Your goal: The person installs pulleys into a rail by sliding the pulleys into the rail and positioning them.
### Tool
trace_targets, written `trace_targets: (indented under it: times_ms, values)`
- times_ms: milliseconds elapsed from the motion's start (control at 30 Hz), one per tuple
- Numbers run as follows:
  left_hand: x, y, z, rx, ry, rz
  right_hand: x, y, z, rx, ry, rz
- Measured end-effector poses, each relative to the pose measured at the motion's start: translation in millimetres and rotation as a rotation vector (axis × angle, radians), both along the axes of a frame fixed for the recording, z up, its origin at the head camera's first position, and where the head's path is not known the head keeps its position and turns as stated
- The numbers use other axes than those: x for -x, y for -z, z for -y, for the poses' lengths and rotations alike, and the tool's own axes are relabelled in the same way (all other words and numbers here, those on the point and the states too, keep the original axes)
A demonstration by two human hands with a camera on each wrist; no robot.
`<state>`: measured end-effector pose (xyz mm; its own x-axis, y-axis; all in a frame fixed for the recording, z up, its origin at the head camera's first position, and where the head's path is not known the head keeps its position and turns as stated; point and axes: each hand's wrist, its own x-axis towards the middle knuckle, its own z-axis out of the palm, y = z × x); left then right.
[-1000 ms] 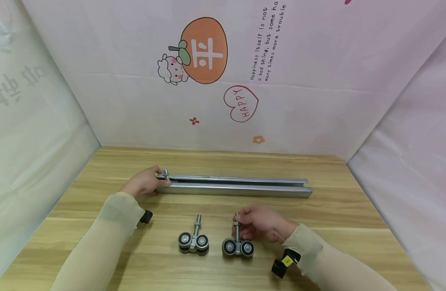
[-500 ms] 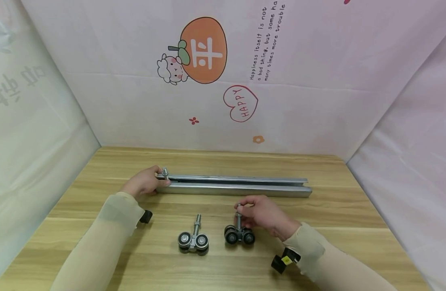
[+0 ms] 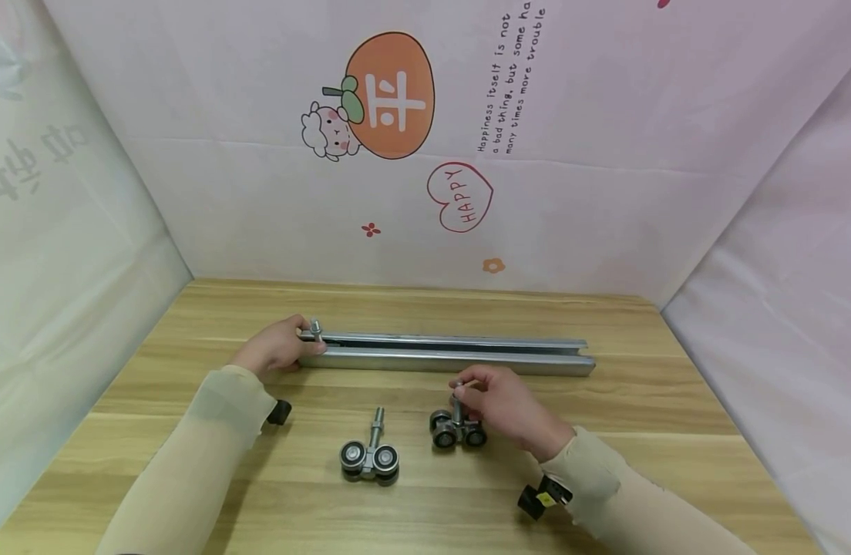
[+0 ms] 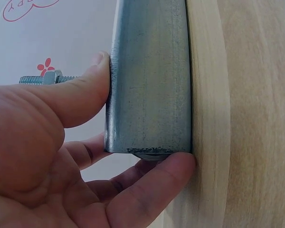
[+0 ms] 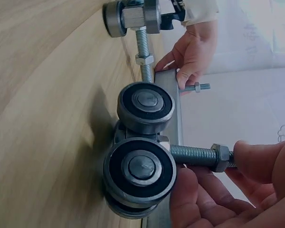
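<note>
A long metal track (image 3: 453, 361) with a slot along its top lies across the table. My left hand (image 3: 278, 344) grips its left end, thumb on top and fingers around the end face. Out of the slot there rises a threaded bolt with a nut (image 3: 316, 330), whose lower part is hidden inside. My right hand (image 3: 505, 401) pinches the bolt tip of a roller trolley (image 3: 458, 428), which stands bolt-up with its wheels close over the table. In the right wrist view its bearing wheels (image 5: 141, 167) and nut (image 5: 222, 157) show clearly. A second roller trolley (image 3: 370, 461) lies to its left.
The wooden table (image 3: 314, 516) ends at a printed cloth backdrop (image 3: 259, 208) behind the track. White cloth also hangs at both sides. A black wrist camera (image 3: 545, 497) sits by the right sleeve, another (image 3: 279, 412) by the left.
My right hand has tipped its roller trolley upright and moved it away from me, nearer the track. The left hand, the track and the other trolley stay where they were.
</note>
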<state>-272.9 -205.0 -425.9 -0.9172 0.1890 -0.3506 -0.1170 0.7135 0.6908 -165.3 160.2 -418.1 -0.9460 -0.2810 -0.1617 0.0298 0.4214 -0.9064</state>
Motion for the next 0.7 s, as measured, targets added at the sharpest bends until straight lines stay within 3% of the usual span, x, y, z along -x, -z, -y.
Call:
trace_targets:
  times_ms: [333,533,700]
  values:
    - [-0.6,0.4,-1,-0.003,-0.005,0.009,-6.4,-1.5,-1,-0.121,-0.064,-0.099]
    - [-0.9,-0.2,0,0.017,0.004,0.001,-10.4,4.2,1,-0.251,-0.087,-0.231]
    - [-0.3,-0.4,0,0.003,0.0,0.001,-10.9,1.9,2,-0.289,-0.086,-0.297]
